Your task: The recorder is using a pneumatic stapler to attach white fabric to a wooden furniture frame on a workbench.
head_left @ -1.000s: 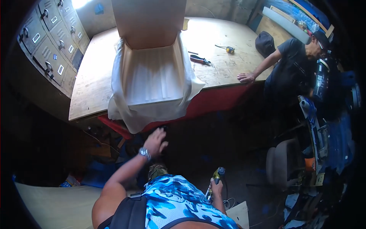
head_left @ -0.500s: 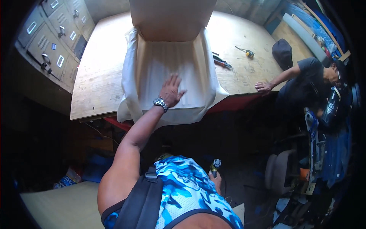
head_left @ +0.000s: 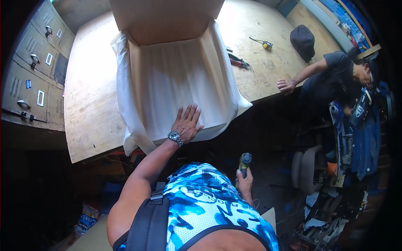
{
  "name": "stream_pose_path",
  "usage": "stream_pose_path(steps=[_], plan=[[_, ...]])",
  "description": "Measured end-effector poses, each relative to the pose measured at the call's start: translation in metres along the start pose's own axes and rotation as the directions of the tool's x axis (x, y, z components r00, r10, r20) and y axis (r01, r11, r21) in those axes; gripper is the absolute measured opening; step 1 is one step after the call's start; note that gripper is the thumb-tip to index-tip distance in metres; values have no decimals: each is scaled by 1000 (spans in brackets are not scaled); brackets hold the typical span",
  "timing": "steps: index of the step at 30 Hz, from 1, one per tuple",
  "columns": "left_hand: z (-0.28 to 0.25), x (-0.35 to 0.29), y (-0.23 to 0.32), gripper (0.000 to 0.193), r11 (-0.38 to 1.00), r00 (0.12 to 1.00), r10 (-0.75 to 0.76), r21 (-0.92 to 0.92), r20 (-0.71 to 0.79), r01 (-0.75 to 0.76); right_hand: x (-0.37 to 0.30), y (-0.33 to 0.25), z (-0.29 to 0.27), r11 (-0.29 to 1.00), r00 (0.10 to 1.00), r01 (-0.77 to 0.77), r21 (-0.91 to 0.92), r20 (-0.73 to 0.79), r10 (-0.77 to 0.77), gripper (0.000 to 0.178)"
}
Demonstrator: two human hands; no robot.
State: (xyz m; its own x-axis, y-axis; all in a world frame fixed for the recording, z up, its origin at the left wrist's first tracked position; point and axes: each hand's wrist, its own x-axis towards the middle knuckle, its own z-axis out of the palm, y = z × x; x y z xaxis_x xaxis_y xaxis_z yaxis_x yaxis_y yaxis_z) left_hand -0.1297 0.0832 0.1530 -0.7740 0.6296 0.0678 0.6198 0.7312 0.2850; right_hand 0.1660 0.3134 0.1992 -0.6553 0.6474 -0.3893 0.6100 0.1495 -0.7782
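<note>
My left hand (head_left: 187, 125) lies flat, fingers spread, on the front of a boxy seat-like frame's pale fabric lining (head_left: 171, 88). A wristwatch (head_left: 175, 137) is on that wrist. Loose white cloth hangs over the frame's sides and front, and a brown upright panel (head_left: 167, 21) rises at its back. Low at my right side, my right hand (head_left: 245, 182) is closed round the handle of a pistol-shaped hand tool (head_left: 245, 161) with a grey head and yellow-green body. Its exact kind is hard to make out.
The frame rests on a plywood table (head_left: 90, 96). Pliers (head_left: 238, 62), a tape measure (head_left: 266, 45) and a dark cap (head_left: 302, 42) lie to its right. A co-worker (head_left: 331, 79) leans a hand on the table's right edge. Metal lockers (head_left: 31, 71) stand left; clutter fills the lower right.
My left hand has moved down the lining toward its front edge. My right hand has come up a little with the tool. My view has shifted, bringing the frame nearer.
</note>
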Motion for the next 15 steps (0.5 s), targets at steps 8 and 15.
stream_pose_path(steps=[8, 15], plan=[[-9, -7, -1, 69, 1000, 999, -18, 5, 41, 17, 113, -106, -16, 967, 969, 238, -90, -37, -242, 61], [-18, -4, 12, 67, 996, 990, -66, -48, 124, 72, 227, -172, -29, 825, 870, 492, -279, 114, -480, 65]])
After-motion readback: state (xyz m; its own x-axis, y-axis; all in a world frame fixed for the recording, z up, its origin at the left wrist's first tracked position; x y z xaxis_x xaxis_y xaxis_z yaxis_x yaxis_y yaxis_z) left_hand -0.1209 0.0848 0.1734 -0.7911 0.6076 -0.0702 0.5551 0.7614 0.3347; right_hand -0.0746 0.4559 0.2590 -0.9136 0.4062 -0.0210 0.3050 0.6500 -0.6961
